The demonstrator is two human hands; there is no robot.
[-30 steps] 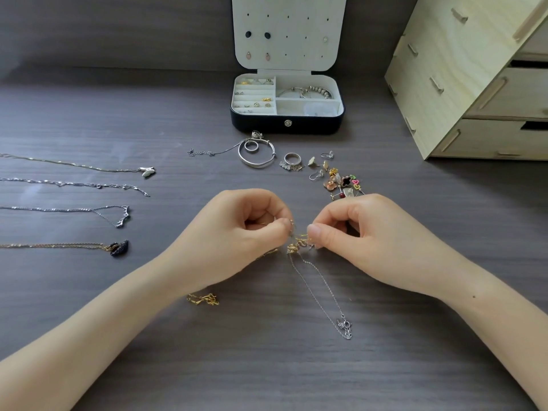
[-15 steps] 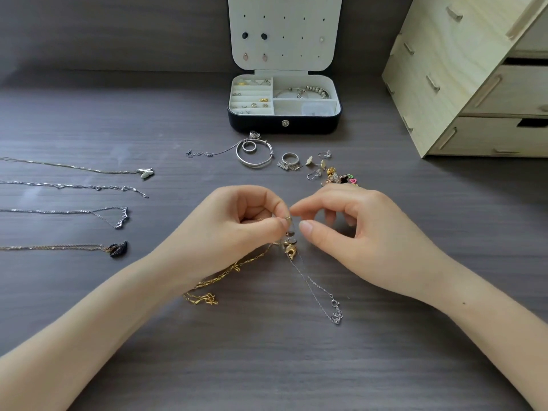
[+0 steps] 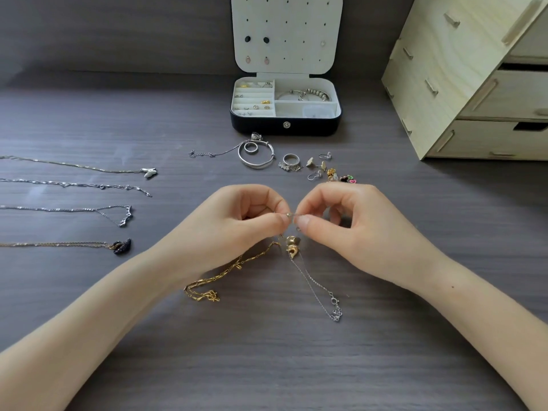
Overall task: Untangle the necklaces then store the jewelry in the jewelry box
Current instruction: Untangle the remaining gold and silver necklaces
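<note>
My left hand and my right hand meet fingertip to fingertip above the table's middle, both pinching a small silver clasp of the tangled necklaces. Below them hangs a gold pendant. A gold link chain trails down-left onto the table, and a thin silver chain trails down-right to its clasp. The open jewelry box stands at the back centre, black outside, white inside, with earrings and a bracelet in its compartments.
Several straightened necklaces lie in rows at the left. Loose bangles and rings and small earrings sit between my hands and the box. A pale wooden drawer unit stands at the back right.
Both hands have lifted the tangle slightly and drawn it up toward the box. The gold chain has been pulled out to the lower left, and the silver chain's end slid nearer.
</note>
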